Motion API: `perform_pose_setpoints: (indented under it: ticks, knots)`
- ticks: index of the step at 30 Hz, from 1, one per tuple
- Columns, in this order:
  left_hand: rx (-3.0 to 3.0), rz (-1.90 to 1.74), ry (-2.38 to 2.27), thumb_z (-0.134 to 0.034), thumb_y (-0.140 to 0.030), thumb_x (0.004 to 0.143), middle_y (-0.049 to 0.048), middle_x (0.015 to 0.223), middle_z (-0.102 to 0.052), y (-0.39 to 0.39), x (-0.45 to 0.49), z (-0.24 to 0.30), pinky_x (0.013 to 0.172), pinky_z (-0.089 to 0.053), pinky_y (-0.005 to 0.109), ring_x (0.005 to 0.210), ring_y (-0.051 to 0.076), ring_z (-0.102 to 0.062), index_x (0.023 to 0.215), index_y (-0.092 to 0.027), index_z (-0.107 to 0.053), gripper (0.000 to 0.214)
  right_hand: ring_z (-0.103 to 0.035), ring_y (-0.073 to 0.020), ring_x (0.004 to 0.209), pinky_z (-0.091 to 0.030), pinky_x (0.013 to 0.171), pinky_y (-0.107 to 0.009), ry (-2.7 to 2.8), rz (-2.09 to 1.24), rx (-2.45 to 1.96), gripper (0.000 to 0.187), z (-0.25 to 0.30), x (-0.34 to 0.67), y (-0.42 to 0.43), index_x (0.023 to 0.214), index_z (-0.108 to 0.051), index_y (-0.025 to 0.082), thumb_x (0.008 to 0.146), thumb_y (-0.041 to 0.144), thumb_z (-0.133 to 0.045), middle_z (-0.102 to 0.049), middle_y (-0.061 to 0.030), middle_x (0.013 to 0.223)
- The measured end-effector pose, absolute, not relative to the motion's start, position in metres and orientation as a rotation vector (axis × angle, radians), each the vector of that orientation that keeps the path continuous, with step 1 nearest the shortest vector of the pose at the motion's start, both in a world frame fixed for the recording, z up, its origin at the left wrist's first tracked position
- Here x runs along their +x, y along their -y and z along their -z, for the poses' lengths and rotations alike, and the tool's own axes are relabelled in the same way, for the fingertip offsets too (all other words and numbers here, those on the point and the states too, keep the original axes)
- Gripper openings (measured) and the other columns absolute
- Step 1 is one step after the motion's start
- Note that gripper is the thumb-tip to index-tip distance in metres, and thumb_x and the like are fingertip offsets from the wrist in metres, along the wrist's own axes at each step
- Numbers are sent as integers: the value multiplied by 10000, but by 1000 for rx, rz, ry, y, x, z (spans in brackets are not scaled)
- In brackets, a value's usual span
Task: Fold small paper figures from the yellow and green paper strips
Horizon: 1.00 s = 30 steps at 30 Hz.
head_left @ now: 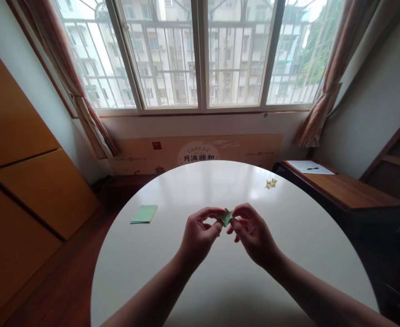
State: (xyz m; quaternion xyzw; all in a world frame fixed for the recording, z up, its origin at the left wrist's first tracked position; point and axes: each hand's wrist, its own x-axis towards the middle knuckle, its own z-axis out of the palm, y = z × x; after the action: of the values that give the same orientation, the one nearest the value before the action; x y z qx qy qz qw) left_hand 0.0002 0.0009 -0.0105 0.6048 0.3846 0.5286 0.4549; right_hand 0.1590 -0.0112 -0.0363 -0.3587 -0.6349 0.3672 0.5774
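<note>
Both of my hands meet above the middle of a round white table (pixel 152 254). Between them is a small folded piece of green paper (pixel 226 217). My left hand (pixel 200 234) pinches its left side with thumb and forefinger. My right hand (pixel 251 231) pinches its right side, fingers curled in. The paper is held a little above the tabletop.
A stack of green paper sheets (pixel 144 213) lies on the table's left part. A small yellow folded paper figure (pixel 271 183) sits at the far right of the table. A wooden side desk (pixel 343 186) with a white sheet and pen (pixel 309 167) stands to the right. Windows and curtains are behind.
</note>
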Motion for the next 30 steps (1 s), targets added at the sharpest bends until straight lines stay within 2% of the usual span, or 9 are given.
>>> perform_pose_setpoints:
  ticks: [4, 10, 21, 24, 30]
  knots:
    - [1454, -1319, -903, -686, -213, 746, 93, 872, -730, 0, 0, 10, 520, -526, 230, 734, 185, -647, 913, -123, -746, 199, -702, -169, 656, -505, 469, -231, 1522, -821, -842, 118, 36, 160, 12, 958, -526, 235, 931, 320, -604, -642, -19, 890]
    - [1493, -1335, -916, -686, -267, 799, 83, 854, -713, -1, 0, 12, 511, -518, 223, 713, 173, -640, 919, -125, -721, 189, -706, -162, 639, -519, 473, -226, 1534, -807, -854, 118, 34, 159, 12, 965, -539, 234, 924, 302, -626, -651, -16, 883]
    - [1488, -1376, -941, -704, -221, 785, 67, 856, -716, -2, 0, 15, 509, -524, 219, 737, 182, -656, 906, -144, -706, 143, -715, -179, 695, -505, 492, -236, 1552, -896, -762, 74, 38, 160, 16, 1001, -580, 231, 954, 288, -587, -663, -31, 888]
    - [1489, -1382, -943, -708, -241, 795, 63, 833, -715, -1, 0, 14, 509, -523, 217, 724, 178, -657, 906, -145, -713, 147, -716, -182, 707, -507, 470, -228, 1470, -968, -699, 108, 39, 159, 14, 1016, -597, 236, 970, 329, -566, -650, -28, 880]
    - [1515, -1397, -952, -718, -286, 802, 61, 806, -716, 2, 0, 10, 510, -520, 215, 695, 168, -650, 885, -145, -735, 164, -704, -176, 653, -511, 405, -213, 1319, -1132, -695, 234, 36, 159, 10, 1010, -638, 212, 884, 401, -691, -682, -45, 897]
